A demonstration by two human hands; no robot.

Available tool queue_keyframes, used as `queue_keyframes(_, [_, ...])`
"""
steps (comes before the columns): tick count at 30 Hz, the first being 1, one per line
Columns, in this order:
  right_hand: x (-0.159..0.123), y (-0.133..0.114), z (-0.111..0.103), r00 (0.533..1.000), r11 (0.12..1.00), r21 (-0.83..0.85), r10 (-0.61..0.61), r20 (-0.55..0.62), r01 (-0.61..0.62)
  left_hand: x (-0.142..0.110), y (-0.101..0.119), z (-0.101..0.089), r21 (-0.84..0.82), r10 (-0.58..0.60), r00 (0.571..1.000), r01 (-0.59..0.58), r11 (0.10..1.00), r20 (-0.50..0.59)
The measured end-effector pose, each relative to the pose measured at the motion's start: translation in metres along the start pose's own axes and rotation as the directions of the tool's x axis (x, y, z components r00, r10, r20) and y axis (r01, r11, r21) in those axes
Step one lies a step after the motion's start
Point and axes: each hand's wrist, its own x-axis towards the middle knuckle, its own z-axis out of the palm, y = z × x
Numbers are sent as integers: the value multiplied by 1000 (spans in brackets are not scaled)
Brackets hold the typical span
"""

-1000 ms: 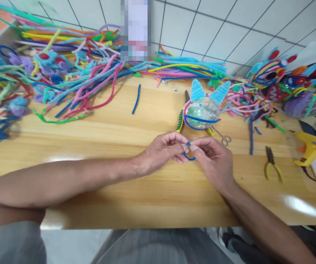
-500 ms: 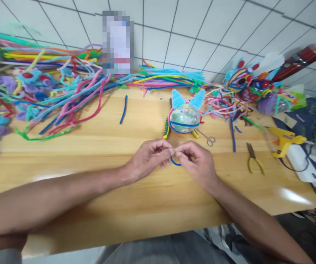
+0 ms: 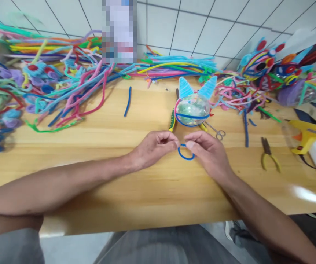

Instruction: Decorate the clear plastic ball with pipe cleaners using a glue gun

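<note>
A blue pipe cleaner (image 3: 187,158), bent into a ring, is held between my hands above the table. The thumb and fingers of my left hand (image 3: 158,148) pinch its left side. On the other side, my right hand (image 3: 209,152) grips the ring between thumb and forefinger. Just beyond them sits a clear rounded ornament (image 3: 192,108) with two light-blue pipe-cleaner ears (image 3: 185,87), a pink edging and blue bands across its front. Yellow-and-green handled pliers (image 3: 172,119) lie partly hidden behind and under it.
Small scissors (image 3: 220,134), yellow-handled pliers (image 3: 269,157) and a yellow glue gun (image 3: 309,134) lie to the right. Loose pipe cleaners (image 3: 83,88) heap at the left and along the wall. Decorated ornaments (image 3: 258,64) stand at the back right. A short blue piece (image 3: 127,101) lies alone.
My fingertips have moved apart, and more of the blue ring shows between them. The whole view has shifted slightly, with the table's things appearing higher and the right-hand ones farther right.
</note>
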Motion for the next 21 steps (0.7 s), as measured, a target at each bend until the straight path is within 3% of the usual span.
queue_keyframes(6, [4,8,-4,993,977,177,115,35,-119,0,1,1,-48,1,993,-7,999,-121])
queue_keyframes(14, [3,6,4,963,933,238,250,106,-268,-1,-1,3,-10,61,995,-61,998,-79])
queue_keyframes(19, [3,6,4,962,931,250,238,133,-265,-2,1,3,-18,63,995,-65,998,-82])
queue_keyframes(21, [1,8,3,979,960,200,180,93,-195,-2,1,3,-46,43,993,-49,998,-112])
